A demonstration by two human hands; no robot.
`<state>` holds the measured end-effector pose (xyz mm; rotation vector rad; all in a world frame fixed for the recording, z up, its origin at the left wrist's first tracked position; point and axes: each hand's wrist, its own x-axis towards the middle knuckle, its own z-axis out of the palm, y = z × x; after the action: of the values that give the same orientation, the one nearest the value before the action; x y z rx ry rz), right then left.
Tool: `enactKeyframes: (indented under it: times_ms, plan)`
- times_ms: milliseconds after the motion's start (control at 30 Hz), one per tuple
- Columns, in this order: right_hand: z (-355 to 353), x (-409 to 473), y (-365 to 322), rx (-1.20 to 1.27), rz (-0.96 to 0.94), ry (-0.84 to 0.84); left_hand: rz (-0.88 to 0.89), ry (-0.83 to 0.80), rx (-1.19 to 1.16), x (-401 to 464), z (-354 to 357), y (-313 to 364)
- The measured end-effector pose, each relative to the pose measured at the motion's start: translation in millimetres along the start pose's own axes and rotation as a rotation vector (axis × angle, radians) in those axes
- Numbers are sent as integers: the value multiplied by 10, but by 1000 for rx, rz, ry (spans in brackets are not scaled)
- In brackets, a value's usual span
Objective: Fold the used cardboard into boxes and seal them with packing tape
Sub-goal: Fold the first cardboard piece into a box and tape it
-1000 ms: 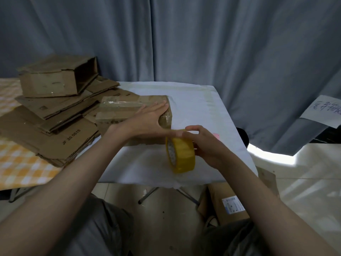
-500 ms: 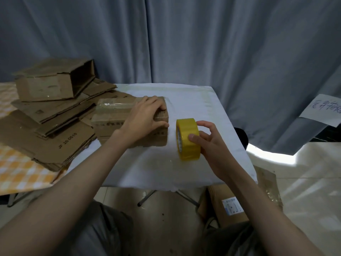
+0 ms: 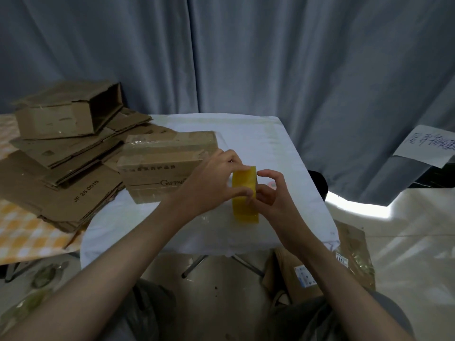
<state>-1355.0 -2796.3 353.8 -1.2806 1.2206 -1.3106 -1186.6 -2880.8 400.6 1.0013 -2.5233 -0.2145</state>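
Tape roll (image 3: 245, 193) is gripped by left hand (image 3: 211, 185) and right hand (image 3: 273, 195) beside the box (image 3: 167, 166); taping step in hand, loose tape end to be found next.

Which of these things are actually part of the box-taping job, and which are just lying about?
In use:
yellow roll of packing tape, gripped by both hands, left and right
taped brown cardboard box
flattened brown cardboard stack

Lying about:
handwritten white paper sign
labelled brown carton under the table
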Motion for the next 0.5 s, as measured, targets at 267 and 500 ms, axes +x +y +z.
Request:
enactKeyframes:
  times_ms: [267,500]
  plan:
    - [-7,-31,34,23,31,-5,19,93,-56,-85,26,181]
    - [-7,-40,76,45,26,8,-4,144,-58,-99,44,321]
